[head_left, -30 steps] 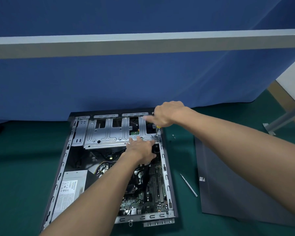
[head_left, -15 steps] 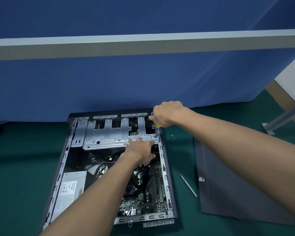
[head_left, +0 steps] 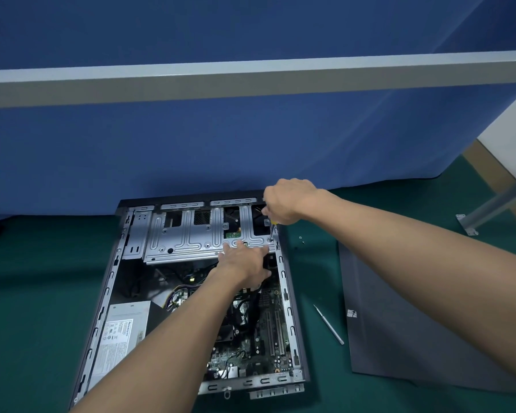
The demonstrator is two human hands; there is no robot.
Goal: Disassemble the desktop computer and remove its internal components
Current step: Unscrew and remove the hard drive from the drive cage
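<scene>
Grip of right hand (head_left: pixel 289 201) round screwdriver (head_left: pixel 271 231), left hand (head_left: pixel 245 263) flat on drive cage (head_left: pixel 191 236), case (head_left: pixel 290 296) holding power supply (head_left: pixel 122 332), motherboard (head_left: pixel 268 326)

The drive cage (head_left: pixel 191 236) roofs the far end of the case (head_left: pixel 109 281), its right corner crowded by the left hand (head_left: pixel 245 263) and the screwdriver (head_left: pixel 271 231) in the right hand (head_left: pixel 289 201) — cables (head_left: pixel 179 293) clutter the middle, while the mat (head_left: pixel 313 272) alongside lies open save a slim tool (head_left: pixel 328 324).

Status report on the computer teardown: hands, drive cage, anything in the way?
Right hand grips screwdriver, tip on screw at drive cage right corner. Left hand presses cage front edge. Cage seated in case. Cables bunched just below it.
</scene>
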